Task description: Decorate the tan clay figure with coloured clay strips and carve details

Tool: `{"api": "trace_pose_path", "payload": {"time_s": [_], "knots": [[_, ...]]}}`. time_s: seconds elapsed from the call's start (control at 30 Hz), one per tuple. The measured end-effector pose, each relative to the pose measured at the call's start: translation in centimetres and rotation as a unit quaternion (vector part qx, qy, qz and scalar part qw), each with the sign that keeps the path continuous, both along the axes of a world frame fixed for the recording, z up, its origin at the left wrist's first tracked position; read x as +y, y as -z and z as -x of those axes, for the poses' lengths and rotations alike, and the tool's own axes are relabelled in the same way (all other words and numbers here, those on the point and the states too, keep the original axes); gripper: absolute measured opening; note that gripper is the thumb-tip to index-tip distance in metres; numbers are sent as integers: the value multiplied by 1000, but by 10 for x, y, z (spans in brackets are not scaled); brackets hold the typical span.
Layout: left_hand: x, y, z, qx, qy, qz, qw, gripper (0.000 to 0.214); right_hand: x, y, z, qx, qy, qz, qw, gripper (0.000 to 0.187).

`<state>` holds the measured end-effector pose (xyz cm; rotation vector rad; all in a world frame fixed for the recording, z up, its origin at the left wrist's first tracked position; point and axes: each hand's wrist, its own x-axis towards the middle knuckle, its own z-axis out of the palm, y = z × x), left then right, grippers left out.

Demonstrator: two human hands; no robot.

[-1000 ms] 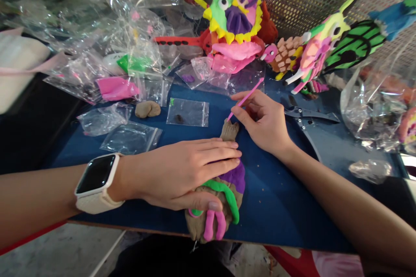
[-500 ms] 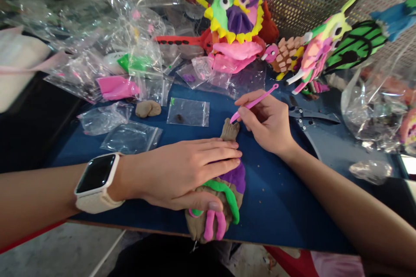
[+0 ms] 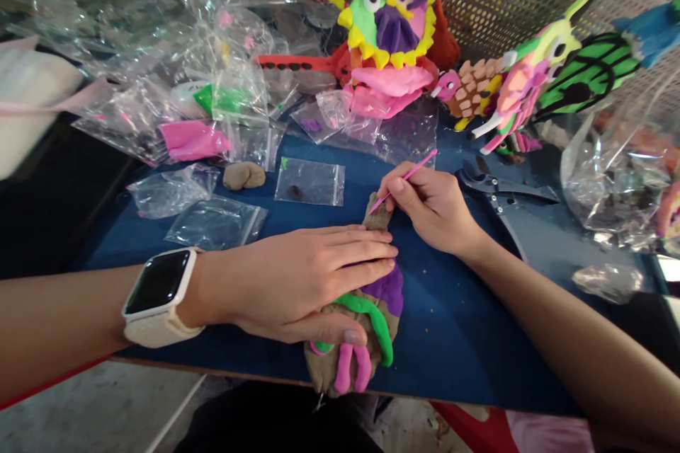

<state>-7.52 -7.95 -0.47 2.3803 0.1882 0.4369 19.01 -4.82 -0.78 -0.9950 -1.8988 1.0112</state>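
Note:
A clay figure (image 3: 390, 329) of brown, purple, green and pink clay lies at the table's near edge. Across its middle rests my left hand (image 3: 313, 283), flat with the fingers stretched out, hiding part of it. My right hand (image 3: 425, 205) pinches a thin pink modelling tool (image 3: 419, 163). The tool's tip touches the brown stub (image 3: 378, 218) at the figure's far end. A white watch (image 3: 160, 290) is on my left wrist.
Beyond my left hand are a brown clay lump (image 3: 244, 175), a small zip bag (image 3: 309, 182) and a pink packet (image 3: 194, 141). Colourful clay figures (image 3: 393, 21) stand along the back. Dark-handled pliers (image 3: 510, 190) lie right of my right hand.
My right hand has shifted slightly nearer and left, and the modelling tool has turned, its tip now lower on the brown stub. The left hand stays in place on the figure.

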Motion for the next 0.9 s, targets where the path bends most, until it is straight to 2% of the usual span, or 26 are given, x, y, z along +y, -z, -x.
{"api": "trace_pose_path", "payload": {"time_s": [0.67,0.9], "knots": [[0,-1,0,10,1,-2,1000,72,1,0,1,-12,4,-2,1000,50],[0,0,0,-3,2,-6,1000,73,1,2,1,-12,26,-1,1000,50]]}}
